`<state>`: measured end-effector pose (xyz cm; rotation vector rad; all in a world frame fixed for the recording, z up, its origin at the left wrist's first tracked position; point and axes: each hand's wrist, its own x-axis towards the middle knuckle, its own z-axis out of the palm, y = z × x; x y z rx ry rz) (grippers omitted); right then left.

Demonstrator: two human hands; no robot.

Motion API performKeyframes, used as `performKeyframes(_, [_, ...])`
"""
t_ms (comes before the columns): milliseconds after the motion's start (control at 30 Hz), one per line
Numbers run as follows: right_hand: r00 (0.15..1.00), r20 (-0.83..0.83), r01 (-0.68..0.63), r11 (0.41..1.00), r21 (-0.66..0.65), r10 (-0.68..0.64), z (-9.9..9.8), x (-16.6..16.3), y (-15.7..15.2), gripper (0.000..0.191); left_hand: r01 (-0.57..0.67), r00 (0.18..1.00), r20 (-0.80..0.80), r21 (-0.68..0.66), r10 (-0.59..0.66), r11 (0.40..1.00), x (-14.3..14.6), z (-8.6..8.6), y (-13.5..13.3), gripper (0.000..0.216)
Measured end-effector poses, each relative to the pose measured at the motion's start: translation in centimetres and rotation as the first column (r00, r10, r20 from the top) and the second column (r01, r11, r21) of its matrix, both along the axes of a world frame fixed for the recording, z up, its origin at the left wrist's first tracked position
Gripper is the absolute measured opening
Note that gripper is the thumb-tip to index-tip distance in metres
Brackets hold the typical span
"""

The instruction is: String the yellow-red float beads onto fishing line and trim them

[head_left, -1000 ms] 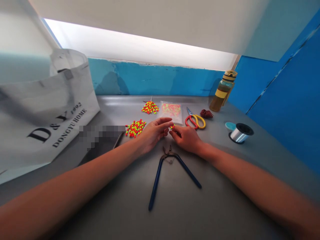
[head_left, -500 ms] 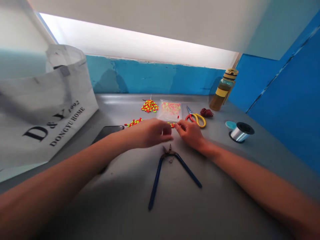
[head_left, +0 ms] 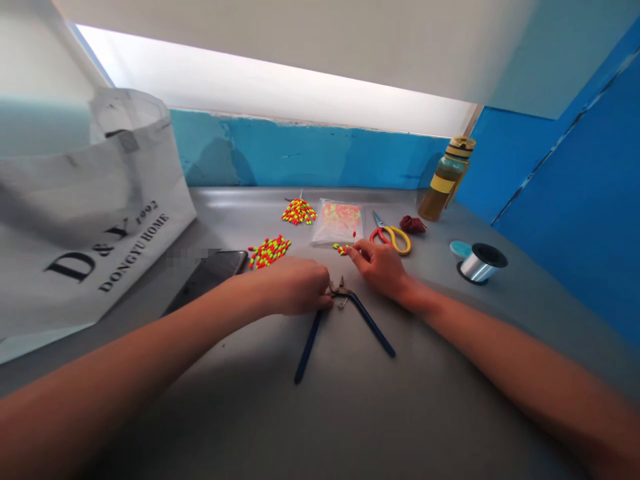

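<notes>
A bag (head_left: 120, 220), cut off by the frame's edge, stands left of the left hand (head_left: 303, 288). Nearer that hand lies a phone (head_left: 210, 273), its lower part behind the forearm and its upper left edge lost in pixelation. A bead pile (head_left: 270, 251) sits just beyond the hand, and another, the far pile (head_left: 299, 212), further beyond. The left hand is curled around the left arm of the pliers (head_left: 373, 323) near the pivot; its fingers hide that stretch, and their exact grip is hard to see. The pliers' handles spread towards the wearer. Beyond and between the hands lies a packet (head_left: 338, 230). The right hand (head_left: 379, 265) has thumb and forefinger together on a small bead cluster (head_left: 341, 249) at its tips; one red bead rises above them, its stem barely visible. Scissors (head_left: 400, 241) lie just beyond this hand.
</notes>
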<state>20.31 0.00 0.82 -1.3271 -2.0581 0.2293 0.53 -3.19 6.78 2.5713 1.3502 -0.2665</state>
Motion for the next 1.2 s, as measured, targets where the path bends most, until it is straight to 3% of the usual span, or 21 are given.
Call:
performKeyframes(133, [1.000,-0.005,-0.016,1.000,-0.001,0.016,-0.1,0.0,0.0,0.032,-0.098,0.993,0.075,0.119,0.090,0.988,-0.4,-0.5,1.2,0.030])
performKeyframes(233, [0.999,0.007,-0.037,0.999,0.013,0.037,-0.1,0.1,0.0,0.033,-0.152,0.937,0.332,0.099,0.111,0.983,-0.4,-0.1,1.9,0.027])
performKeyframes(333, [0.997,0.005,-0.075,0.997,0.027,0.075,-0.2,0.1,-0.1,0.036,-0.200,0.743,0.653,0.007,0.147,0.980,0.1,0.4,2.2,0.030])
performKeyframes(433, [0.996,-0.004,-0.091,0.995,0.040,0.091,-0.1,0.0,-0.2,0.037,-0.246,0.575,0.791,-0.076,0.209,0.966,0.6,0.3,2.4,0.033])
performKeyframes(600, [0.992,-0.006,-0.125,0.991,0.038,0.126,-0.1,0.1,-0.3,0.036,-0.240,0.421,0.865,-0.182,0.271,0.954,0.9,-0.7,2.6,0.034])
performKeyframes(767, [0.987,-0.026,-0.157,0.987,0.043,0.158,-0.3,0.1,-0.2,0.035,-0.209,0.449,0.841,-0.229,0.302,0.951,1.2,-1.2,2.3,0.024])
performKeyframes(1000, [0.967,-0.169,-0.195,0.981,0.000,0.192,0.4,-0.1,-0.6,0.035,-0.213,0.300,0.851,-0.381,0.431,0.900,1.4,-0.3,1.9,0.018])
performKeyframes(1200, [0.903,-0.351,-0.295,0.952,-0.084,0.249,1.1,-0.2,-0.9,0.026,-0.207,0.294,0.858,-0.373,0.421,0.905,1.3,0.1,2.0,0.020])
